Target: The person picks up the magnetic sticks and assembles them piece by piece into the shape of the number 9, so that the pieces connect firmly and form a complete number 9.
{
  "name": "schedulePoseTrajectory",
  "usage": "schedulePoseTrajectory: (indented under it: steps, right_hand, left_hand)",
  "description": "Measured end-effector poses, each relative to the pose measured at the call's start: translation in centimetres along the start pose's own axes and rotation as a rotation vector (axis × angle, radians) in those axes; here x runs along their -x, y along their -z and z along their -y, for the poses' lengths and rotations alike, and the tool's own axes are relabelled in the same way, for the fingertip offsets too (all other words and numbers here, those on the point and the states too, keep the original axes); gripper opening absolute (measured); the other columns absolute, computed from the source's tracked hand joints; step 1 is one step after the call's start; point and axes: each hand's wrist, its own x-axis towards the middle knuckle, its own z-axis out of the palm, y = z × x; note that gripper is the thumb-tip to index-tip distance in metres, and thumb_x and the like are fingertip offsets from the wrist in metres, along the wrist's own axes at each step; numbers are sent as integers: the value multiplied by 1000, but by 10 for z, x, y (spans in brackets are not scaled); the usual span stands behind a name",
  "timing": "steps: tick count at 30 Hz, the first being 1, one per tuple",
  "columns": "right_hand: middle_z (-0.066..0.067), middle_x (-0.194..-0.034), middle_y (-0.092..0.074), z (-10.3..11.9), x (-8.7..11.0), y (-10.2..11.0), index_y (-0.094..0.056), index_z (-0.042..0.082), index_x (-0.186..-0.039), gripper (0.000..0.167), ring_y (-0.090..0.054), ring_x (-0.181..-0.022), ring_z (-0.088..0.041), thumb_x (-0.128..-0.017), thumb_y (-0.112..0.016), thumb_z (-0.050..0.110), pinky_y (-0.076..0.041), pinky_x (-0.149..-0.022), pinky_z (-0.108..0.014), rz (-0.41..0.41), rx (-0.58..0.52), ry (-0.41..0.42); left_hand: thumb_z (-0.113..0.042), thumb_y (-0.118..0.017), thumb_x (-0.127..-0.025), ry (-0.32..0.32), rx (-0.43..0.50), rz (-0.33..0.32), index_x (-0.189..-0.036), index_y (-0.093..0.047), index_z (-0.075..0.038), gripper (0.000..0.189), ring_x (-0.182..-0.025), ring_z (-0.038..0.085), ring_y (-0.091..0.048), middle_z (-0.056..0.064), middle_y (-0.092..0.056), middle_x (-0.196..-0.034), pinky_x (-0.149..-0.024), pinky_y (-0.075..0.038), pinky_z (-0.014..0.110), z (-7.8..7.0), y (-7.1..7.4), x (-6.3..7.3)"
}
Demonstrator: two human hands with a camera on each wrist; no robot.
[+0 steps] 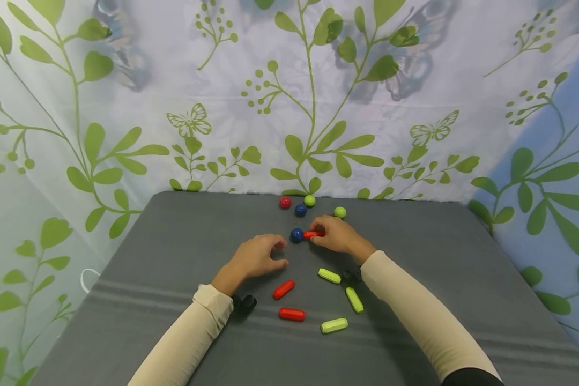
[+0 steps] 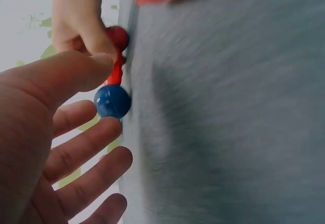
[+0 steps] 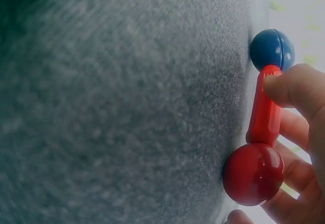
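Note:
My right hand (image 1: 335, 234) pinches a red rod (image 3: 265, 107) between thumb and fingers, low over the grey tabletop. A blue ball (image 1: 296, 235) sits on the rod's left end, and a dark red ball (image 3: 254, 174) adjoins its other end. In the head view that red ball is hidden behind the right hand. My left hand (image 1: 258, 254) is to the left of the blue ball, apart from it and holding nothing. Its fingers (image 2: 96, 178) are spread and slightly bent in the left wrist view.
Two red rods (image 1: 291, 314) and three yellow-green rods (image 1: 334, 325) lie nearer on the grey table (image 1: 193, 354). Behind the hands are a red ball (image 1: 285, 202), a blue ball (image 1: 301, 209) and two green balls (image 1: 340, 212). A leaf-patterned curtain (image 1: 251, 134) borders the table.

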Motion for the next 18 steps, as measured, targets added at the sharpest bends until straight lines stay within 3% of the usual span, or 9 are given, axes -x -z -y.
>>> schedulePoseTrajectory:
  steps: [3,10,18]
  right_hand:
    - [-2,-100,-66,0,0,0,-69,12,-108,20,-61,-89,-19,-91,-76,19,-50,-84,-41,-2,4,0]
    - [-2,-97,-66,-2,1,-1,-69,11,-107,19,-59,-85,-19,-91,-77,19,-49,-81,-40,0,5,17]
    - [-2,-95,-64,-2,1,-4,-69,11,-106,20,-56,-83,-19,-90,-77,20,-47,-78,-40,-8,17,35]
  left_hand:
    - [-34,-79,-88,-12,11,1,-114,-70,-14,34,-94,16,-64,-2,-67,-104,-80,-52,38,-7,-3,19]
    - [-36,-75,-91,-45,35,-93,-112,-71,-13,32,-94,16,-65,-1,-68,-105,-81,-53,39,-24,-15,56]
    - [-39,-79,-86,12,43,-128,-111,-72,-13,37,-90,14,-63,-2,-67,-103,-78,-53,37,-31,-20,74]
